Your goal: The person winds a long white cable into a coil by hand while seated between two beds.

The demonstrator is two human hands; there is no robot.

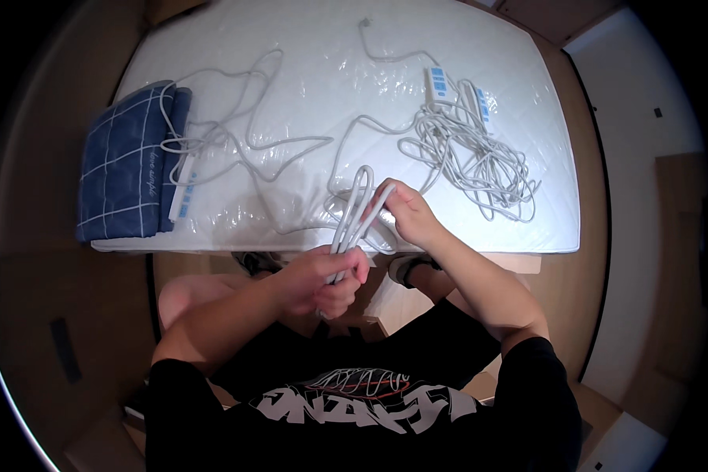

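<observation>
Hands: my left hand [326,277] clamps the folded white cable [354,212] low; my right hand [407,212] pinches its loops | Location: desk [307,47] front edge | Risk: trailing length may snag the tangled cord pile [472,153]; loops could slip loose

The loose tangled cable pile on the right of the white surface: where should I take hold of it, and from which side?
Probably best by the white controller block at the far end of the tangled cable pile, coming from above with fingers across its narrow width. It is rigid and lies flat and clear of the loops; grabbing the loops themselves would likely drag the knot.
</observation>
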